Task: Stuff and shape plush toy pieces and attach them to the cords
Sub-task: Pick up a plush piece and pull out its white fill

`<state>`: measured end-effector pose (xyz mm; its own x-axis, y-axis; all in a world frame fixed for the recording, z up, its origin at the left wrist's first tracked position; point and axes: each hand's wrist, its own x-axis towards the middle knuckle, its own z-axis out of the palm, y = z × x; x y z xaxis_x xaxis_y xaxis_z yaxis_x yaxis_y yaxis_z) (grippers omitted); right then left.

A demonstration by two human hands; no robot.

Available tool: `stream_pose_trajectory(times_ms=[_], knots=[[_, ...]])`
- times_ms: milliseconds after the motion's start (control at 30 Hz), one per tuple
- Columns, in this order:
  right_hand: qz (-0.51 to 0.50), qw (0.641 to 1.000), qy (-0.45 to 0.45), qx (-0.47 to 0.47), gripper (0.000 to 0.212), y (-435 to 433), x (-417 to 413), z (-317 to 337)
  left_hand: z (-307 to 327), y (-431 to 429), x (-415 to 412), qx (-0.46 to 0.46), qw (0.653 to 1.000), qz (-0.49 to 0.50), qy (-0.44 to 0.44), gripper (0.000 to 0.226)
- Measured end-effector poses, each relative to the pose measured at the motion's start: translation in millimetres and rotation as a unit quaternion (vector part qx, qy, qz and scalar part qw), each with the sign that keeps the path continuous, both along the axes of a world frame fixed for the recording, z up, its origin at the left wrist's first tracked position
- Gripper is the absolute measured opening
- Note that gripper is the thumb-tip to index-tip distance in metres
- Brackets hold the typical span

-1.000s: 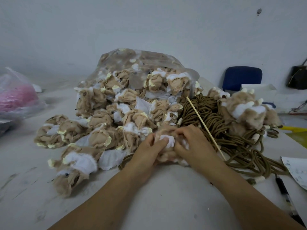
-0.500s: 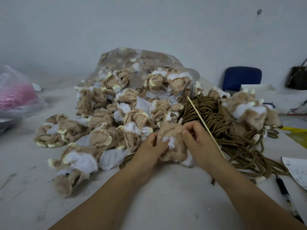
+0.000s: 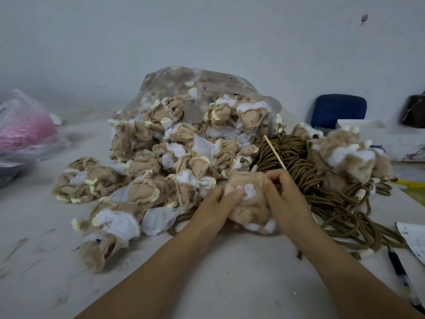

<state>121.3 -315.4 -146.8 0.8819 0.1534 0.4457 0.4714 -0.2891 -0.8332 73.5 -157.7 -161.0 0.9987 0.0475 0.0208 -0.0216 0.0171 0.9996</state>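
Fingers (image 3: 232, 192) of your left hand (image 3: 213, 206) and right hand (image 3: 287, 199) curl around a fluffy toy (image 3: 249, 210). The right hand holds a thin stick (image 3: 274, 152) too.

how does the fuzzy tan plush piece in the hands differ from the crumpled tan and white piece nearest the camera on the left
The fuzzy tan plush piece is held between the left hand and right hand; the crumpled tan and white piece lies untouched on the table. The held one looks plump, with small white tufts; the lying one looks limp, with a broad white panel. Both are mainly tan.
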Motion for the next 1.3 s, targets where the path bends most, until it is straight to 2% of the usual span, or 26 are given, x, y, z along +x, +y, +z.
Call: stream_pose_trajectory(times_ms=[100,200,300,333,367,400,467,500,533,600,667,733,800,867,933,1000,1067,1133,1233,1300], knots=[[0.007,1.0,-0.022,-0.02,0.013,1,-3,2,-4,0,0,0.0,1.0,0.004,0.001,0.021],[0.051,0.985,-0.136,-0.098,0.011,11,-16,4,-4,-1,5,0.002,0.997,0.073,0.029,0.02],[0.069,0.957,-0.241,-0.146,0.012,20,-24,6,2,-4,9,0.12,0.982,0.133,0.06,0.017],[0.071,0.954,-0.25,-0.147,0.014,20,-23,6,4,-4,9,0.167,0.973,0.145,0.066,0.02],[0.065,0.958,-0.243,-0.135,0.014,18,-21,7,5,-4,8,0.177,0.972,0.143,0.051,0.021],[0.052,0.968,-0.218,-0.11,0.011,15,-19,9,4,-3,7,0.143,0.982,0.12,0.027,0.025],[0.018,0.99,-0.139,-0.035,0.011,6,-12,13,4,-1,3,-0.026,0.999,-0.001,0.03,0.048],[0.002,0.995,-0.105,0.002,0.016,1,-10,14,3,-1,1,-0.105,0.99,-0.073,0.056,0.061],[-0.006,0.996,-0.08,0.036,0.019,-3,-8,16,2,0,0,-0.147,0.977,-0.127,0.09,0.075],[0.005,0.994,-0.064,0.091,0.019,-6,-9,18,3,0,-1,-0.17,0.953,-0.192,0.162,0.092],[0.048,0.99,-0.076,0.107,0.02,0,-15,20,2,3,-2,-0.197,0.932,-0.244,0.182,0.089],[0.082,0.99,-0.082,0.078,0.019,9,-20,17,0,5,-4,-0.242,0.914,-0.278,0.169,0.082],[0.108,0.991,-0.068,0.047,0.02,13,-22,15,-1,3,-5,-0.29,0.901,-0.282,0.158,0.076],[0.124,0.991,-0.036,0.042,0.022,12,-20,12,-2,1,-4,-0.314,0.904,-0.252,0.141,0.072],[0.126,0.991,-0.026,0.036,0.014,10,-17,11,0,1,-2,-0.335,0.912,-0.2,0.126,0.064],[0.05,0.996,-0.075,-0.005,0.018,5,-10,7,1,6,1,-0.38,0.907,-0.142,0.117,0.061],[-0.069,0.988,-0.118,-0.07,0.02,-6,2,3,2,13,5,-0.428,0.894,-0.103,0.087,0.064],[-0.169,0.97,-0.104,-0.138,0.011,-18,15,-2,5,16,7,-0.443,0.89,-0.084,0.066,0.065],[-0.235,0.939,-0.042,-0.248,0.029,-23,24,-12,4,18,9,-0.456,0.884,-0.08,0.06,0.069],[-0.243,0.93,-0.044,-0.271,0.036,-21,23,-14,3,19,9,-0.465,0.879,-0.087,0.054,0.07]])
